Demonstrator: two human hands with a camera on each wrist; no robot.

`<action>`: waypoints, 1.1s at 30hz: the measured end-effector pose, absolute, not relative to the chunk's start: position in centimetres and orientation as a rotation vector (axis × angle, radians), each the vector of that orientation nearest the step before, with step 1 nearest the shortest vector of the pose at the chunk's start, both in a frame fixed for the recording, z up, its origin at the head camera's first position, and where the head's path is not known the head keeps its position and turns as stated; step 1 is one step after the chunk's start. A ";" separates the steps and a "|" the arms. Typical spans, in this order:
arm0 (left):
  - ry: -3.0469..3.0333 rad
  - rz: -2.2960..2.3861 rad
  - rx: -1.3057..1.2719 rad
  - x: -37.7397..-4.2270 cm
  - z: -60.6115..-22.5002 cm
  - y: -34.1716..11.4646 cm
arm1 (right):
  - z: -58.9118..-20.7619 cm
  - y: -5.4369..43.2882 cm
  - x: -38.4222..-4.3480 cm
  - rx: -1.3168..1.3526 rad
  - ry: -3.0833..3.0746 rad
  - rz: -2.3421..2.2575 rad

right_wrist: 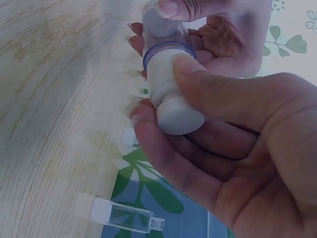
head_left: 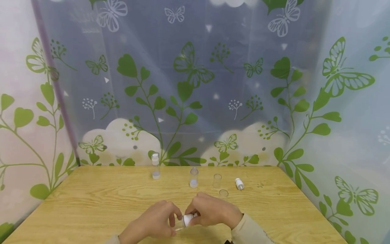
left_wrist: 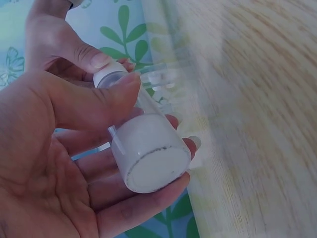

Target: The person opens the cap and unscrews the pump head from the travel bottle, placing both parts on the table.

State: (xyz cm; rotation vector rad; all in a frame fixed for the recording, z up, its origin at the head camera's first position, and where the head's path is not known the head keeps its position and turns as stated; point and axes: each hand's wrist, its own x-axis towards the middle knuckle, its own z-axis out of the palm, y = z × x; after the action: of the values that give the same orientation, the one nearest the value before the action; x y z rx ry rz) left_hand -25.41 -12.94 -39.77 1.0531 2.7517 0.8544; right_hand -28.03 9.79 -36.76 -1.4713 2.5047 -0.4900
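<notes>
Both hands meet over the near part of the table around a small clear bottle with a white base. My left hand grips the bottle's body, thumb on one side and fingers underneath, as the left wrist view shows. At the bottle's mouth, my right hand pinches a white pump top between thumb and fingers. In the right wrist view the pump top lines up with the bottle, a bluish ring showing where the two meet.
Toward the back of the wooden table stand a capped pump bottle and a clear bottle without a pump. To their right are a clear cap, another clear cap and a loose white pump. A patterned curtain hangs behind.
</notes>
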 end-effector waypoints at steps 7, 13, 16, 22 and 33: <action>2.724 0.867 1.055 -25.4 -39.7 -12.9 | -37.0 9.8 -28.2 -1.508 2.513 -0.481; 2.675 0.904 1.047 -25.5 -39.8 -12.9 | -36.9 9.7 -28.0 -1.526 2.528 -0.467; 2.617 0.952 1.039 -25.6 -40.0 -12.9 | -36.8 9.6 -27.9 -1.527 2.545 -0.444; 2.629 0.936 1.016 -25.8 -40.3 -13.0 | -36.7 9.3 -27.9 -1.450 2.596 -0.423; 2.722 0.843 0.995 -25.4 -40.2 -12.9 | -36.9 9.6 -28.2 -1.408 2.631 -0.426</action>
State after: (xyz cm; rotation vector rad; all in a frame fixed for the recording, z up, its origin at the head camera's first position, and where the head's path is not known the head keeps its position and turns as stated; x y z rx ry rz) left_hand -25.36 -12.90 -40.24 0.9952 2.7225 0.8433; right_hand -28.25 9.62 -36.91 -1.4077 2.6311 -0.4263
